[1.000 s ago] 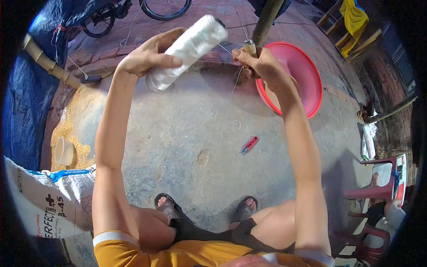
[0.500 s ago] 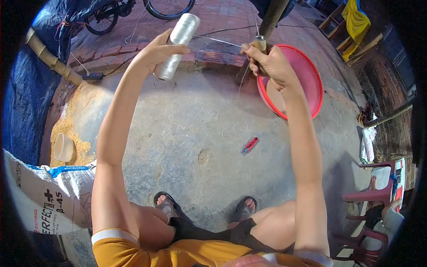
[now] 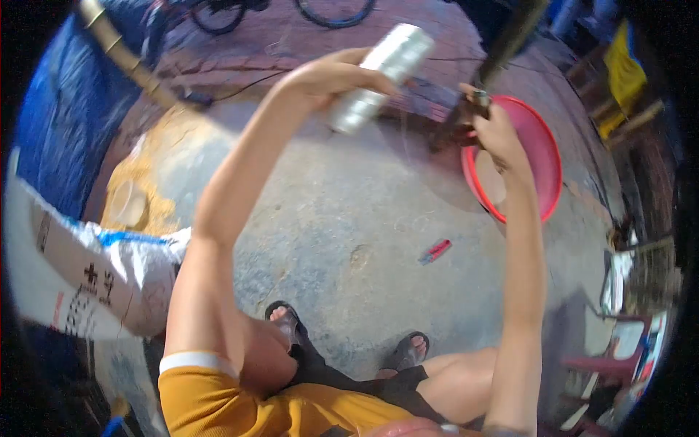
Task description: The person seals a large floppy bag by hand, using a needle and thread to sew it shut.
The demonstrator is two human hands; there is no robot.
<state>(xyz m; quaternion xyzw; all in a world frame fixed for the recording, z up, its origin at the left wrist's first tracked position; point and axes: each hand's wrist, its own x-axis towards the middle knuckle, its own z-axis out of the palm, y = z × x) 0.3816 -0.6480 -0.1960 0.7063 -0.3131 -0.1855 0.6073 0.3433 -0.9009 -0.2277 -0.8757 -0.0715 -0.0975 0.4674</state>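
Note:
My left hand [image 3: 331, 79] is wrapped around a spool of shiny white thread [image 3: 404, 51], held tilted in front of me. To its right, my right hand [image 3: 499, 135] is closed around a short wooden handle with a metal collar [image 3: 480, 100]; motion blur hides its detail. A dark slanting pole [image 3: 502, 54] stands just behind that hand. Beneath and beside the right hand is a large pink basin with a red rim [image 3: 555, 156], partly covered by my wrist. Any thread between the two hands is too blurred to make out.
Red-handled pliers [image 3: 440, 250] lie on the concrete floor [image 3: 313, 211]. To the left are a small tub [image 3: 128, 203] on scattered grain [image 3: 156, 171] and a printed white sack [image 3: 73, 269]. A plastic chair [image 3: 611, 342] stands at right, a bicycle wheel [image 3: 335, 20] at the back.
The view has shifted, so the scene sits farther right. My left hand and the spool have come nearer to my right hand, and the spool is tilted more. Both hands keep their grip.

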